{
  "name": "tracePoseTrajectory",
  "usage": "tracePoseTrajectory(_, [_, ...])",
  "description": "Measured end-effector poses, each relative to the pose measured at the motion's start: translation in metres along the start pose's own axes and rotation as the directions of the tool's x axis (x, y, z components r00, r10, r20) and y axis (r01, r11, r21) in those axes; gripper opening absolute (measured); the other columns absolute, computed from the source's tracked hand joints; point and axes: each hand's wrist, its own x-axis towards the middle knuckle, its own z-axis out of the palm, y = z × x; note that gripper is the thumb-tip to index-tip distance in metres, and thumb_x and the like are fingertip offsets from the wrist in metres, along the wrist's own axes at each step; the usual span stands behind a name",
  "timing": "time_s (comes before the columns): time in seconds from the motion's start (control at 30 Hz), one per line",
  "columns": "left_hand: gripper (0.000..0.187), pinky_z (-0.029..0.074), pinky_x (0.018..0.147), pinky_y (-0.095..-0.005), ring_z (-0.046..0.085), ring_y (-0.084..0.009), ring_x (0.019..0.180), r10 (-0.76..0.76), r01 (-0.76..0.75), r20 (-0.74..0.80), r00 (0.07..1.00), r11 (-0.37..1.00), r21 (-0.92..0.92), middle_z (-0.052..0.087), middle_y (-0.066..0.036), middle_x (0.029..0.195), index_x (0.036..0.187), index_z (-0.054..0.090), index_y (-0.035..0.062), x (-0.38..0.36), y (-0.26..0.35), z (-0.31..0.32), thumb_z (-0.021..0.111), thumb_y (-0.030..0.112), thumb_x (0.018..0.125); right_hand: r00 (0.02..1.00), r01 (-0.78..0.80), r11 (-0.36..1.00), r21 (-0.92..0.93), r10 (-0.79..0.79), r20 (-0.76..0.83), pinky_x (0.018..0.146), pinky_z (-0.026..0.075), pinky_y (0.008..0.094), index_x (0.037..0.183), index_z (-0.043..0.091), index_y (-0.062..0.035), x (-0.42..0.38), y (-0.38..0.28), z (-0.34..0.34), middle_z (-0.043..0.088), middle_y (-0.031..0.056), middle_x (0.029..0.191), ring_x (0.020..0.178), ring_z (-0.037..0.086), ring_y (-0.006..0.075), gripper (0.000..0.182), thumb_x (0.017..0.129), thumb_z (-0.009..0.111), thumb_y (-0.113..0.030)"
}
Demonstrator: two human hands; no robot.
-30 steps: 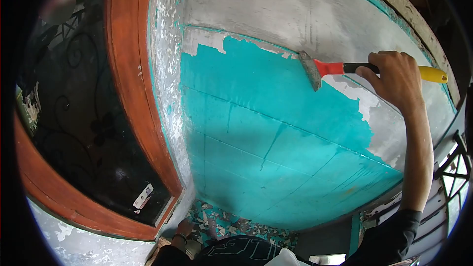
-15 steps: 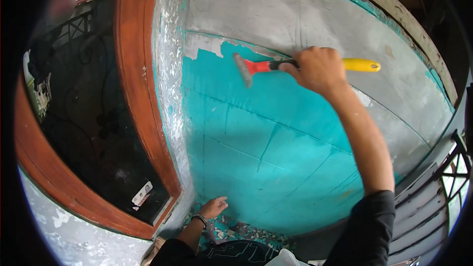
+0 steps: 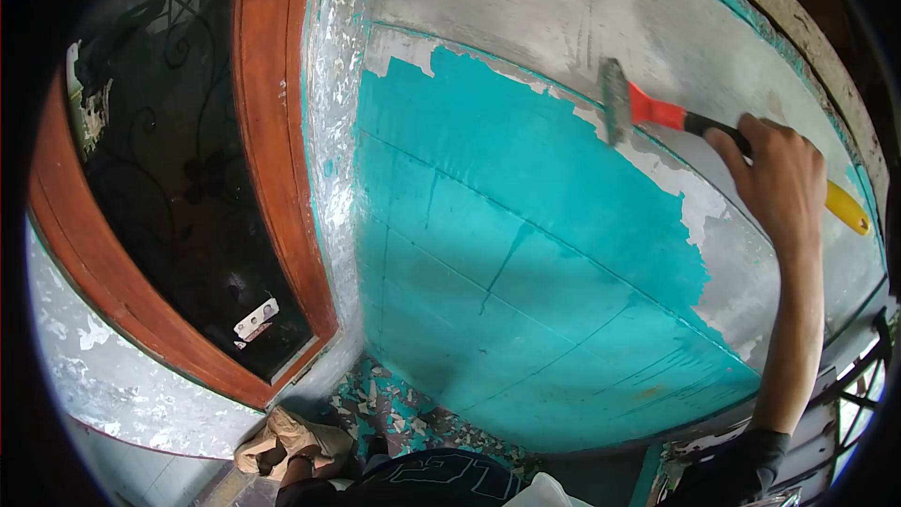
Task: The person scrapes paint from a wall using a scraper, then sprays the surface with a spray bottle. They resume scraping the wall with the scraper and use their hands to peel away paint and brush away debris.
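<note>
My right hand (image 3: 781, 174) is wrapped around a long-handled scraper (image 3: 662, 111) with a red neck, a black grip and a yellow handle end. The scraper's wide head is held over the wall at the ragged border between turquoise paint (image 3: 535, 225) and bare grey surface (image 3: 526, 0). Low at the bottom, my left hand (image 3: 321, 458) is down by a crumpled tan bundle (image 3: 286, 437). It is small and partly hidden there, with its fingers not clearly visible.
A wooden door frame (image 3: 272, 131) with dark glass stands at the left, beside a patchy grey pillar (image 3: 333, 169). Turquoise and grey paint flakes (image 3: 404, 413) litter the floor below the wall. Metal bars (image 3: 859, 371) show at the lower right.
My right hand has carried the scraper rightward, away from the left part of the paint. My left hand has dropped from near the wall's foot to beside the tan bundle. The view has shifted slightly.
</note>
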Motion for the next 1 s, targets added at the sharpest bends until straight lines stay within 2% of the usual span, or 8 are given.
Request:
tracePoseTrajectory(0.13, [0.052,0.046,0.096,-0.0434,0.058,-0.0358,0.117,0.073,-0.083,0.069,0.995,0.986,0.145,0.061,-0.021,0.125,0.129,0.058,0.0127,0.003,-0.003,0.002,0.058,0.041,0.085,0.991,0.066,0.998,0.012,-0.064,-0.114,0.054,0.048,0.0394,0.072,0.066,-0.0076,0.015,-0.023,0.021,0.062,0.0092,0.061,0.058,0.062,0.0312,0.043,0.087,0.062,-0.047])
tracePoseTrajectory(0.2, [0.054,0.046,0.098,-0.0420,0.058,-0.0346,0.116,-0.135,0.119,-0.062,0.989,0.970,-0.213,0.061,-0.018,0.125,0.124,0.060,0.0077,0.001,0.050,-0.028,0.062,0.043,0.083,0.976,0.135,0.989,-0.067,-0.144,-0.163,0.054,0.049,0.0393,0.073,0.066,-0.0074,0.020,-0.024,0.011,0.063,0.0095,0.062,0.058,0.063,0.0309,0.044,0.087,0.062,-0.049])
tracePoseTrajectory(0.23, [0.054,0.046,0.098,-0.0420,0.058,-0.0346,0.116,-0.138,0.121,-0.063,0.988,0.969,-0.217,0.061,-0.018,0.125,0.124,0.060,0.0077,0.000,0.040,-0.026,0.062,0.043,0.083,0.975,0.138,0.988,-0.064,-0.147,-0.167,0.054,0.049,0.0393,0.073,0.066,-0.0074,0.019,-0.021,0.005,0.063,0.0095,0.062,0.058,0.063,0.0309,0.044,0.087,0.062,-0.049])
tracePoseTrajectory(0.37, [0.047,0.048,0.093,-0.0419,0.061,-0.0344,0.111,-0.151,0.124,-0.125,0.981,0.971,-0.206,0.066,-0.019,0.114,0.117,0.063,0.0049,-0.001,0.018,-0.013,0.065,0.038,0.083,0.999,0.042,0.998,-0.046,-0.043,-0.028,0.055,0.051,0.0386,0.075,0.067,-0.0075,0.027,-0.028,0.008,0.066,0.0098,0.067,0.062,0.066,0.0294,0.044,0.087,0.061,-0.049])
tracePoseTrajectory(0.73, [0.042,0.049,0.092,-0.0433,0.062,-0.0356,0.109,-0.129,0.103,-0.109,0.986,0.971,-0.217,0.067,-0.018,0.114,0.119,0.063,0.0102,-0.029,0.039,-0.001,0.060,0.033,0.084,0.965,0.263,0.944,0.198,-0.253,-0.076,0.062,0.054,0.0399,0.076,0.073,-0.0083,0.117,-0.170,0.059,0.070,0.0110,0.075,0.071,0.069,0.0294,0.046,0.085,0.061,-0.052])
tracePoseTrajectory(0.83, [0.044,0.049,0.090,-0.0434,0.062,-0.0359,0.108,-0.173,0.115,-0.153,0.973,0.937,-0.330,0.066,-0.019,0.114,0.120,0.063,0.0092,-0.037,0.022,0.019,0.061,0.033,0.083,0.952,0.270,0.906,0.327,-0.303,0.054,0.063,0.053,0.0405,0.080,0.073,-0.0085,0.111,-0.219,0.079,0.070,0.0114,0.078,0.075,0.069,0.0295,0.045,0.086,0.059,-0.051])
tracePoseTrajectory(0.9, [0.046,0.049,0.090,-0.0429,0.062,-0.0359,0.109,-0.156,0.075,-0.173,0.973,0.913,-0.401,0.066,-0.020,0.114,0.121,0.062,0.0060,-0.046,0.043,0.013,0.062,0.032,0.083,0.954,0.188,0.856,0.482,-0.275,0.116,0.062,0.052,0.0424,0.089,0.069,-0.0094,0.071,-0.229,0.088,0.070,0.0123,0.083,0.077,0.069,0.0309,0.038,0.088,0.059,-0.046])
tracePoseTrajectory(1.0, [0.042,0.049,0.090,-0.0383,0.065,-0.0311,0.106,0.058,-0.306,-0.396,0.917,0.739,-0.601,0.067,-0.021,0.110,0.121,0.060,0.0000,-0.054,0.107,-0.023,0.059,0.028,0.090,0.973,-0.038,0.598,0.801,-0.161,0.167,0.062,0.049,0.0489,0.102,0.059,-0.0090,-0.023,-0.226,0.119,0.067,0.0176,0.087,0.080,0.065,0.0394,0.028,0.092,0.057,-0.035])
